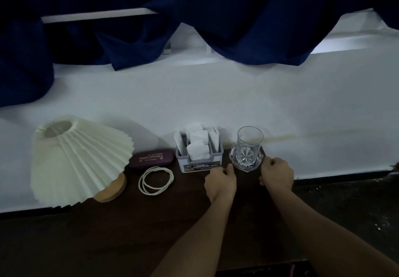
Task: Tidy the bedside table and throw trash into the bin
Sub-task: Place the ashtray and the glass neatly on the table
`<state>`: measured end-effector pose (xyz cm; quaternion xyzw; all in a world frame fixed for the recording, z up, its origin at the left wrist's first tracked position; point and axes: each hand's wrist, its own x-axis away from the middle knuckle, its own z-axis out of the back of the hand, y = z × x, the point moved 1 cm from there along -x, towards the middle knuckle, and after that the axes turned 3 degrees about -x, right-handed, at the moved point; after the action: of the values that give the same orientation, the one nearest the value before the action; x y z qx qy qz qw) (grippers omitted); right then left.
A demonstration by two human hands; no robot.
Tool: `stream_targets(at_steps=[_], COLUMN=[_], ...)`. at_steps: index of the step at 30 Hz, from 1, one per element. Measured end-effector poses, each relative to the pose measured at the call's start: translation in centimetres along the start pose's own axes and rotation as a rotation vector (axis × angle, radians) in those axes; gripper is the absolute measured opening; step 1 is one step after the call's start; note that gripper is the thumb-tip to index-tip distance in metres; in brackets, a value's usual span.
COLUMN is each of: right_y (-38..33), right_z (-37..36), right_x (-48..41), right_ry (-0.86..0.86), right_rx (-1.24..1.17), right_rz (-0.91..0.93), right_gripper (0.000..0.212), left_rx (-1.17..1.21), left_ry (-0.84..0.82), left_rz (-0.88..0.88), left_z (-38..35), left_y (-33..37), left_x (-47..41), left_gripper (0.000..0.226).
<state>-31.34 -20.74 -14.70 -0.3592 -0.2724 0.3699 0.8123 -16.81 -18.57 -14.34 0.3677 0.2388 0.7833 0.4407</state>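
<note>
Gloom hides whether curled fingers of left hand (220, 181) and right hand (277, 175) grip anything beside the glass (248, 147).

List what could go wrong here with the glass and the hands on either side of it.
1. The glass stands on a saucer at the back right corner of the table; a nudge from the right hand may tip it off the edge.
2. The left hand is close to the tissue holder and may knock it.
3. Dim light makes slips likelier.
</note>
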Motion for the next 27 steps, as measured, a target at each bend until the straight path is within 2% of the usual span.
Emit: stream_targets(at_steps=[5,8,12,15,18,21,27], right_y=[-0.9,-2.5,-5.0,-6.6,-7.7,-8.0,-8.3], right_z=[-0.8,-2.1,-3.4,-4.3,-5.0,-5.6,-5.9], right_x=[4.2,6.3,7.9,8.0,7.5,7.1,6.8], right_ry=[-0.054,-0.132,-0.131,-0.149,-0.162,-0.191,-0.174], right_rx=[0.11,0.078,0.042,0.021,0.043,0.073,0.118], right_rz=[0.108,0.183,0.299,0.302,0.277,0.256,0.244], right_gripper=[0.032,0.028,0.03,0.035,0.04,0.046,0.043], left_rx=[-0.133,-0.073,0.044,0.073,0.05,0.014,-0.036], left_ry=[0.244,0.374,0.504,0.485,0.376,0.278,0.344], left_rz=[0.052,0.026,-0.022,-0.093,-0.161,-0.15,-0.157], left_z=[3.8,6.5,9.6,11.1,11.7,11.4,11.5], left_y=[-2.3,-2.9,-3.7,-4.1,-4.2,-4.1,-4.2], left_x=[1.5,1.7,0.8,-0.9,-2.4,-2.9,-2.9], left_gripper=[0.035,0.032,0.026,0.031,0.035,0.042,0.042])
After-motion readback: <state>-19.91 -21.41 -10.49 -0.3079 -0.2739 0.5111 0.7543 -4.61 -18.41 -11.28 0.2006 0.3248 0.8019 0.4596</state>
